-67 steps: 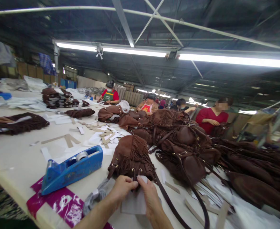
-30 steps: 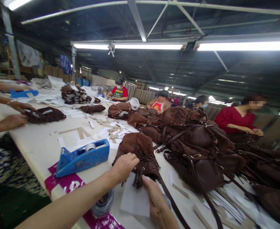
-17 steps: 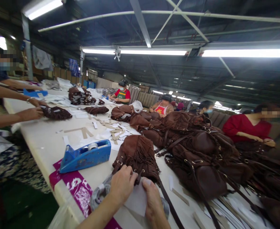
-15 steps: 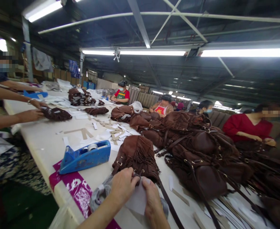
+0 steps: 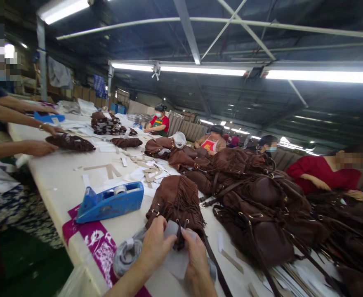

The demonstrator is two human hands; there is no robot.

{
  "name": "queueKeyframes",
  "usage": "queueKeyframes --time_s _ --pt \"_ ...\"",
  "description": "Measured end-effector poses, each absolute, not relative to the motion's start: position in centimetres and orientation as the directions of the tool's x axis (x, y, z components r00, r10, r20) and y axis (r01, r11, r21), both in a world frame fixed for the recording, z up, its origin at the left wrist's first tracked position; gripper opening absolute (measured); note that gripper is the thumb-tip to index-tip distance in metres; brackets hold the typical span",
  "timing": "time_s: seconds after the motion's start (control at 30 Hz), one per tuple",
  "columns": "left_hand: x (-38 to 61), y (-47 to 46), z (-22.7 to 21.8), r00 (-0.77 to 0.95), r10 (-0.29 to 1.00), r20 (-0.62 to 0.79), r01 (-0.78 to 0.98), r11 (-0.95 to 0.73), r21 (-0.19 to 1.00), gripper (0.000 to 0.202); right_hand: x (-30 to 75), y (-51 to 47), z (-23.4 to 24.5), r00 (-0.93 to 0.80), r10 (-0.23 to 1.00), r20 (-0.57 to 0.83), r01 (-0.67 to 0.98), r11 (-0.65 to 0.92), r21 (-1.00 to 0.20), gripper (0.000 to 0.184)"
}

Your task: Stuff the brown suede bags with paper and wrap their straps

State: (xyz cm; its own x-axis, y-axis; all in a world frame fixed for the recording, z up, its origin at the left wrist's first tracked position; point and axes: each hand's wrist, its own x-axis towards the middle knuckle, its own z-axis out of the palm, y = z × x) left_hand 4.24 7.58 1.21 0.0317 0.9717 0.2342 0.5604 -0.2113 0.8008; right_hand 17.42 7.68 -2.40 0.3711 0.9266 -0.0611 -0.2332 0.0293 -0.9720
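A brown suede bag with fringe (image 5: 177,200) lies on the white table (image 5: 60,185) in front of me. Both hands work at its near end. My left hand (image 5: 154,246) is closed, pinching a sheet of white paper (image 5: 177,260) against the bag's drawstring end. My right hand (image 5: 196,253) is closed on the same paper from the right side. A dark brown strap (image 5: 215,268) runs from the bag toward me past my right hand. A grey roll (image 5: 126,253) lies just left of my left wrist.
A blue tape dispenser (image 5: 110,202) sits left of the bag, above a magenta printed strip (image 5: 91,243). A heap of brown bags (image 5: 255,198) covers the right side. Cardboard strips and paper scraps (image 5: 144,171) litter the middle. A person's hands (image 5: 36,146) hold a fringed piece at left; other people work across the table.
My left hand came off the bag's top and returned to the paper at its near end. Both hands now pinch the paper higher around the drawstring. The view has swung slightly.
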Motion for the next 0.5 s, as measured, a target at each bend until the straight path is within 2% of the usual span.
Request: queueKeyframes --time_s 0.1,0.17,0.3,0.43,0.5 --pt "3.8 8.1 1.3 0.111 0.994 -0.006 0.301 -0.028 0.953 0.015 17.2 7.0 -1.9 0.354 0.929 -0.107 -0.311 0.009 -0.950 0.041" --pt "4.0 8.3 1.2 0.217 0.971 -0.098 0.144 0.068 0.987 0.017 17.0 6.6 -1.6 0.363 0.927 -0.098 -0.318 0.024 -0.948 0.041" --pt "5.0 8.8 0.6 0.272 0.955 -0.117 0.019 0.116 0.993 0.019 17.0 5.9 -1.0 0.408 0.910 -0.076 -0.290 0.051 -0.956 0.043" --pt "5.5 9.0 -0.1 0.195 0.975 -0.107 -0.014 0.112 0.994 0.019 17.6 5.0 -0.5 0.256 0.957 -0.134 -0.382 -0.027 -0.924 0.051" --pt "5.4 9.0 -0.1 0.192 0.975 -0.111 -0.035 0.120 0.992 0.015 18.0 4.6 -0.4 0.235 0.965 -0.116 -0.404 -0.011 -0.915 0.053"
